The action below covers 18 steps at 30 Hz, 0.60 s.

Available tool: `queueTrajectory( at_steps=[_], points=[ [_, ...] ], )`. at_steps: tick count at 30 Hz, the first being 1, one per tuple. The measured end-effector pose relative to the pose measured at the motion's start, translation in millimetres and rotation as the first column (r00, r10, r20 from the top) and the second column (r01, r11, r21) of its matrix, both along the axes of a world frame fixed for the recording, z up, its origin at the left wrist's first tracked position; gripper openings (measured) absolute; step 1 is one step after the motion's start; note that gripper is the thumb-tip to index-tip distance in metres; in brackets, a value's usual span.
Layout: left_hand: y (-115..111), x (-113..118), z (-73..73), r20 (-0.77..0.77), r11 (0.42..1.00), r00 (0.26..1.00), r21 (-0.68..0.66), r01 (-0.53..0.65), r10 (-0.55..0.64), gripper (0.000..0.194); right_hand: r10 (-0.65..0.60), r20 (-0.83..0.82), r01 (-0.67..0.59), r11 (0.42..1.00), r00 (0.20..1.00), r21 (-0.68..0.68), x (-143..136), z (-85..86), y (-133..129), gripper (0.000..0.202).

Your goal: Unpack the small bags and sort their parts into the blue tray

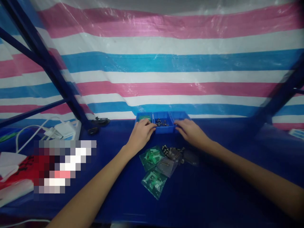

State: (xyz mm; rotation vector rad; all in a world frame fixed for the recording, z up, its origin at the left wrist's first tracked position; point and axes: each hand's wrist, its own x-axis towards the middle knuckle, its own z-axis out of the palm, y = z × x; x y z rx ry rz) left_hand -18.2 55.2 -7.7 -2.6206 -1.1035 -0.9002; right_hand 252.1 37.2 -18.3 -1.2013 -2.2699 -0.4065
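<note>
Bare arms (102, 180) outstretched; left grip (141, 132), right grip (191, 130) apart

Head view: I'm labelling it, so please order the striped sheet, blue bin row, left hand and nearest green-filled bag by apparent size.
1. Striped sheet
2. Blue bin row, partly hidden
3. Left hand and nearest green-filled bag: too alike to rank

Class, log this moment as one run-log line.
left hand: at left bin; right hand: at right bin; middle bin: small parts; plastic bags: on table

No readable text, dark blurred characters (27, 162) on a red wrapper (17, 176) at left, illegible
</note>
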Motion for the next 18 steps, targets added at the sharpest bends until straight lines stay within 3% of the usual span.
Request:
queueTrajectory(
  at_steps=[5, 10, 18],
  points=[
    [6, 6, -0.2, 0.132, 0.991, 0.990, -0.114, 0.069, -0.054, 0.014, 0.018, -0.062, -0.017, 0.999, 0.998, 0.028, 4, -13.1, 6, 0.027],
    [10, 8, -5.2, 0.277, 0.976, 0.955, -0.154, 0.153, -0.106, 0.014, 0.066, -0.063, -0.066, 0.998, 0.996, -0.001, 8, -11.4, 9, 0.025],
    [8, 8, -8.6, 0.295, 0.974, 0.944, -0.123, 0.191, -0.148, 0.015, 0.121, -0.066, -0.122, 0.992, 0.990, -0.011, 15, -8.4, 10, 0.024]
  ],
)
